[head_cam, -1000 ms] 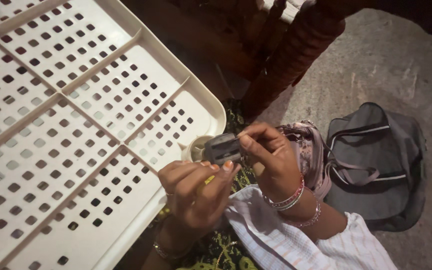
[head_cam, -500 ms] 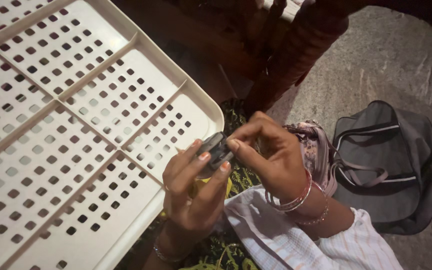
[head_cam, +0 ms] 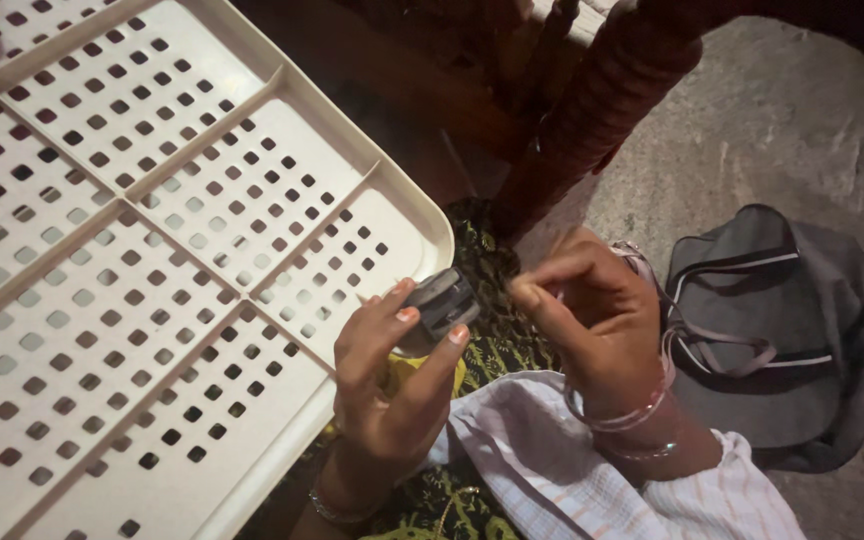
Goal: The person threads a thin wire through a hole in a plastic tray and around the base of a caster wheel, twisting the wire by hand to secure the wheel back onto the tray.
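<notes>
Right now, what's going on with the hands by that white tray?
A person sits beside a big white perforated plastic tray with divided compartments. The left hand holds a small dark grey boxy object between thumb and fingertips, just off the tray's corner. The right hand, with bangles at the wrist, is beside it with fingers pinched together, not touching the object; whether it holds anything is too blurred to tell. A grey fabric bag with pale straps lies on the concrete floor to the right.

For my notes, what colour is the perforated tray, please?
The perforated tray is cream-white, clearest in the head view.
</notes>
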